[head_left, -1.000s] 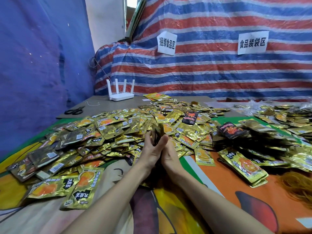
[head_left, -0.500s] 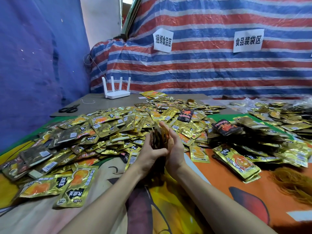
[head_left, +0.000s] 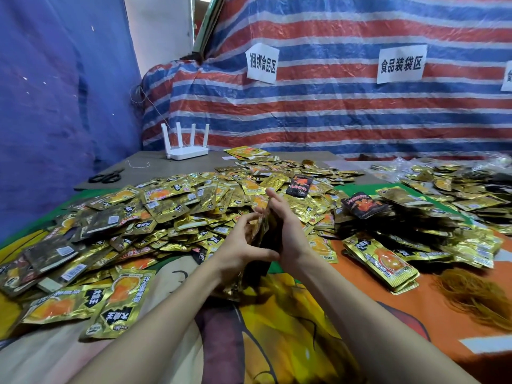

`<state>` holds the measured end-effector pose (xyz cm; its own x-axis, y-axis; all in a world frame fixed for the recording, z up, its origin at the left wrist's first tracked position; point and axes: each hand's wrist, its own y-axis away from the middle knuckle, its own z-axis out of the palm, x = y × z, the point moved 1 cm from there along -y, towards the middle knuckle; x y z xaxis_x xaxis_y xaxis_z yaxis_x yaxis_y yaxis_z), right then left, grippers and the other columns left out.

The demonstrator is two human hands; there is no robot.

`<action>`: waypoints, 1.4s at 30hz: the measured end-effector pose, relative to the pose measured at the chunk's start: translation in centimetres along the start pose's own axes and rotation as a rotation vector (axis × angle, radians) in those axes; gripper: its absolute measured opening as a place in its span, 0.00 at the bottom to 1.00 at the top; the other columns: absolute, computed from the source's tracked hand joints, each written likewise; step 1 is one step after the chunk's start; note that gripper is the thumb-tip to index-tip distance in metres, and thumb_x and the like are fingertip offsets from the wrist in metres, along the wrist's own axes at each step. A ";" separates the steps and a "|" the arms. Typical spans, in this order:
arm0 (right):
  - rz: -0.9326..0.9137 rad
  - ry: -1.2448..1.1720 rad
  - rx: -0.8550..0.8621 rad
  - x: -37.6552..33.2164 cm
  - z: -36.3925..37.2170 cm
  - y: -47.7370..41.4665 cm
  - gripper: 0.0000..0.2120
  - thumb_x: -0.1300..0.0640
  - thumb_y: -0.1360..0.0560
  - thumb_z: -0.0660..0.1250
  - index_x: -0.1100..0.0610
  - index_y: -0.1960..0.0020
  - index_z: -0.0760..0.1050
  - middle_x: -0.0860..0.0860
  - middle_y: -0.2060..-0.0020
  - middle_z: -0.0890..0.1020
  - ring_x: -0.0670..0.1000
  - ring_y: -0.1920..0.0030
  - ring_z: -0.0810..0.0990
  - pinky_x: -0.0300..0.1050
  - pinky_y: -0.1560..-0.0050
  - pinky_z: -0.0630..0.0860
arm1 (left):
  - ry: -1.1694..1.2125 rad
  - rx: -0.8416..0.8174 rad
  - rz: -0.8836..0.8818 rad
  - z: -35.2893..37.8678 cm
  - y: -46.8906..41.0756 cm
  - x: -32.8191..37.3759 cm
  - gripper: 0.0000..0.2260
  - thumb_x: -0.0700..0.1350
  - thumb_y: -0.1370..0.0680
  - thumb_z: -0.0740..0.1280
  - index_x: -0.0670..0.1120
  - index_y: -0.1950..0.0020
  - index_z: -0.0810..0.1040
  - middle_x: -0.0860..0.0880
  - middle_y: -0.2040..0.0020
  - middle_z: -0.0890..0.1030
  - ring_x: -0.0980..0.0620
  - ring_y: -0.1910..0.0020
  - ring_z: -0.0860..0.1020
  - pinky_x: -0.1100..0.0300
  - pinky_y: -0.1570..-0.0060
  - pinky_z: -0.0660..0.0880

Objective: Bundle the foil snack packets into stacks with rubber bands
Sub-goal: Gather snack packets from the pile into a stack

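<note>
I hold a stack of foil packets (head_left: 262, 231) upright between my two hands, near the middle of the table (head_left: 410, 317), with its lower end down on the printed cloth. My left hand (head_left: 240, 246) cups the stack's left face: the thumb hooks across the near edge and the fingers curve up along the foil, a little apart from one another and blurred at the tips. My right hand (head_left: 288, 231) lies flat against the right face, fingers straight, pressed together and pointing away from me. I cannot tell whether a band is on the stack.

The loose foil packets (head_left: 177, 214) lie in a wide heap from the left edge across the middle, running toward the far edge. Two black packets (head_left: 298, 185) sit on the gold ones, one just beyond my fingertips and one further right. A flat stack of gold packets (head_left: 383, 266) lies just right of my right hand, with more heaped behind it toward the far right corner. The rubber bands (head_left: 476, 296) form a tangled orange-brown pile at the right edge, well apart from my hands.

At the far left corner lie black scissors (head_left: 106, 177), and beyond them a white router (head_left: 186, 151) stands at the far edge.
</note>
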<state>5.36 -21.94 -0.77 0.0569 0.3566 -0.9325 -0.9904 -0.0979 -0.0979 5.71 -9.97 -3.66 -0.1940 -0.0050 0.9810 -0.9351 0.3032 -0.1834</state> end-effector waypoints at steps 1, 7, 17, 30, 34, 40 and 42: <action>0.021 -0.011 0.001 0.0 0.2 0.0 0.14 0.44 0.19 0.61 0.41 0.36 0.78 0.55 0.40 0.81 0.57 0.39 0.81 0.55 0.40 0.79 | 0.002 -0.010 0.001 0.2 -0.1 0.1 0.44 0.40 0.44 0.80 0.51 0.31 0.67 0.41 0.38 0.78 0.46 0.40 0.81 0.52 0.47 0.81; 0.046 -0.031 -0.008 0.4 1.1 0.1 0.17 0.50 0.17 0.57 0.41 0.32 0.77 0.51 0.32 0.76 0.54 0.32 0.76 0.49 0.35 0.74 | 0.018 0.139 0.081 1.6 -0.5 0.2 0.34 0.34 0.41 0.70 0.45 0.35 0.70 0.41 0.44 0.81 0.46 0.45 0.82 0.54 0.50 0.80; 0.133 -0.021 -0.055 0.1 0.9 0.7 0.22 0.45 0.15 0.54 0.58 0.39 0.79 0.52 0.51 0.83 0.50 0.47 0.81 0.43 0.40 0.75 | 0.076 0.384 0.172 3.3 0.0 0.1 0.21 0.41 0.36 0.65 0.44 0.42 0.75 0.46 0.52 0.81 0.60 0.58 0.80 0.67 0.60 0.76; -0.196 0.874 0.194 -2.4 -6.1 5.0 0.06 0.58 0.22 0.66 0.54 0.46 0.79 0.47 0.54 0.80 0.50 0.51 0.80 0.47 0.53 0.79 | 0.076 0.292 0.196 5.2 0.6 3.5 0.09 0.39 0.39 0.65 0.41 0.62 0.68 0.45 0.67 0.66 0.49 0.67 0.64 0.54 0.67 0.60; -0.193 1.282 0.276 -4.6 -10.3 7.5 0.07 0.57 0.25 0.68 0.54 0.49 0.82 0.45 0.60 0.80 0.50 0.56 0.80 0.41 0.61 0.73 | 0.228 0.240 0.094 6.9 0.8 4.7 0.12 0.41 0.37 0.68 0.40 0.55 0.75 0.46 0.67 0.68 0.50 0.69 0.67 0.56 0.67 0.64; 0.070 1.889 0.536 -10.0 -18.3 10.9 0.06 0.63 0.29 0.66 0.57 0.53 0.78 0.56 0.49 0.78 0.60 0.51 0.79 0.48 0.62 0.73 | 0.357 0.222 -0.016 7.4 1.3 5.2 0.17 0.40 0.38 0.69 0.42 0.49 0.75 0.46 0.66 0.68 0.50 0.69 0.67 0.56 0.66 0.62; 0.103 1.952 0.612 -10.9 -20.4 11.4 0.06 0.64 0.29 0.66 0.58 0.62 0.70 0.57 0.54 0.76 0.60 0.60 0.76 0.45 0.68 0.67 | 0.399 0.175 -0.012 7.4 1.7 5.2 0.15 0.38 0.38 0.68 0.43 0.51 0.75 0.46 0.66 0.68 0.50 0.69 0.66 0.56 0.66 0.61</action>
<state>-3.96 -45.88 1.19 -0.3703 -0.9286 -0.0248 -0.8790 0.3589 -0.3139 0.92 -16.56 0.68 -0.0851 0.3710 0.9247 -0.9794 0.1394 -0.1460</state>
